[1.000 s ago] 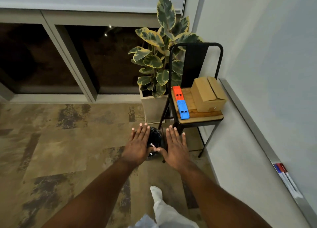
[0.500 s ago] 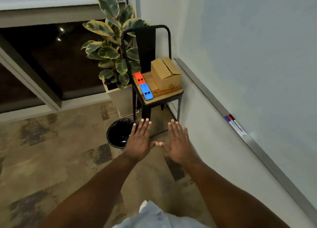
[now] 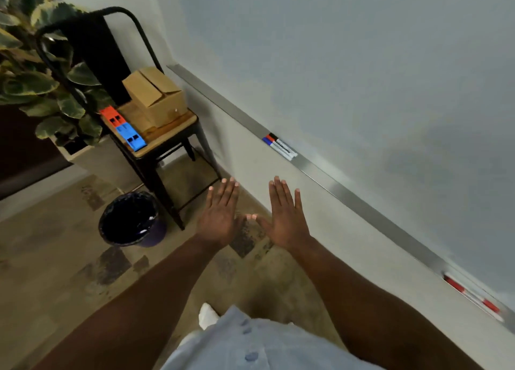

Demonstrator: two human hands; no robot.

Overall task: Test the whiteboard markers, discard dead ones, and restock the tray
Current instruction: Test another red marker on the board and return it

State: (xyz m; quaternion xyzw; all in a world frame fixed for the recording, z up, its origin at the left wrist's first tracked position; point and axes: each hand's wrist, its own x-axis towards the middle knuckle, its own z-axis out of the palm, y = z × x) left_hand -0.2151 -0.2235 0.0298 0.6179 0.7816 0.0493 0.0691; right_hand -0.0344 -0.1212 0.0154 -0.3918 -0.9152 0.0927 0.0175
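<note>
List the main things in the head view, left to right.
plant → cardboard box → left hand → right hand → red markers on the tray. Skipped for overlap: bin, marker cluster.

I see a brushed-metal tray (image 3: 362,206), a matt cardboard box (image 3: 156,96) at ten o'clock on a wooden chair seat (image 3: 167,131), and a glossy plastic bin liner (image 3: 125,199).

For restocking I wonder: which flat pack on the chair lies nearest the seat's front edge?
The blue pack; the red pack lies behind it, toward the backrest.
</note>
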